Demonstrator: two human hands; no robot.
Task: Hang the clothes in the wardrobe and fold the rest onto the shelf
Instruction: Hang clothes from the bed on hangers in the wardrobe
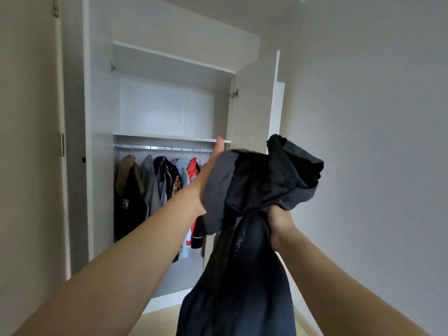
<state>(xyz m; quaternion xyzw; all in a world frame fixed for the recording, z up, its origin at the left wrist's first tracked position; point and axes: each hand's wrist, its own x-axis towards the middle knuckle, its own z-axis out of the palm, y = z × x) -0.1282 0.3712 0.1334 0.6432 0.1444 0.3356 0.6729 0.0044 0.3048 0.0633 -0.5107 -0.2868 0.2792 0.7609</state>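
Observation:
A dark grey and black garment [252, 190] is bunched up in front of me, and its long lower part hangs down to the bottom edge. My left hand [208, 175] holds the garment's left side, with the thumb pointing up and the fingers hidden behind the cloth. My right hand [281, 221] grips the gathered cloth from below. Behind them stands the open white wardrobe [101, 141]. Its shelf [169, 137] sits above a metal rail [164, 148], from which several clothes [155, 180] hang.
The wardrobe's left door [31, 141] and right door [252, 105] stand open. A plain white wall [375, 141] fills the right side. A strip of light floor [160, 321] shows at the bottom.

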